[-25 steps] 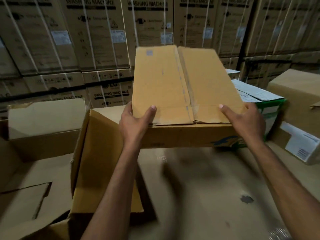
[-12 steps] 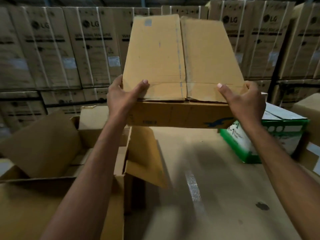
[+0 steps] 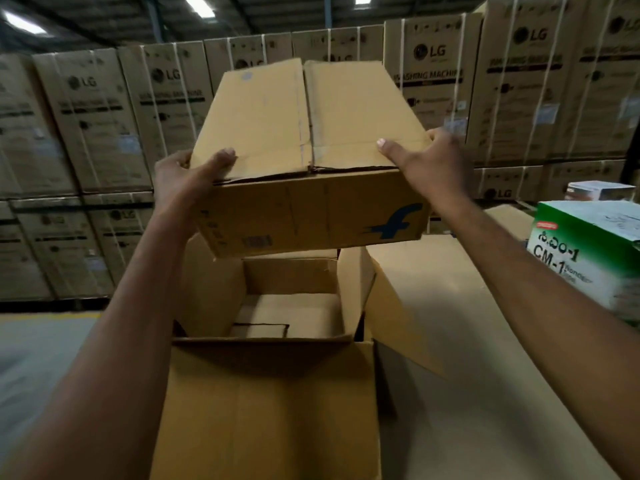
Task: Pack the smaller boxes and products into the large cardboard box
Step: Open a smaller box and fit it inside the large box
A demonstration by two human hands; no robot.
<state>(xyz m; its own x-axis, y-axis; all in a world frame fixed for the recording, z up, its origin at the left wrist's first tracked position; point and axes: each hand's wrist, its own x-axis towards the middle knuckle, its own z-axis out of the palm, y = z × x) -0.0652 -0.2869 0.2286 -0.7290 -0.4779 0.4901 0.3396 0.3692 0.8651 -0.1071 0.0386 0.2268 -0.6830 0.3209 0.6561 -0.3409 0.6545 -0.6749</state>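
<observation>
Since half a sec ago you've swung left w/ the load: the smaller box [image 3: 311, 161], which was over the table w/ the open carton off at 8 o'clock, now hangs directly above that carton's mouth, and it has rolled a bit, left end low.

Where it is: airborne, centre frame, clear of the large cardboard box [image 3: 270, 403]. Not touching its rim or flaps.

Hands: left hand [image 3: 183, 178] clamps the left end, thumb on the top flap, fingers wrapped round the end out of sight. Right hand [image 3: 429, 164] mirrors it on the right end. Both grasping the box, neither slack.

Handling, my read: stiff corrugated, closed flaps, centre seam looks untaped or barely taped. You carry it at arm's length w/o sag, so prob light to moderate. Dry board, decent friction. Keep the end grip w/ thumbs pinning the flaps so they don't pop.

Orientation: in this view the wide span runs 9 to 3 o'clock, hand to hand; true long axis hard to call, since the top recedes to 12 o'clock. Blue-logo face points at you, 6 o'clock. Seam runs 12 to 6.

Carton mouth looks narrow vs that span. Expect to turn or tilt it to get in.

Green-white carton [image 3: 588, 265] sits at 3 o'clock on the table [image 3: 467, 341], not packed yet.
</observation>
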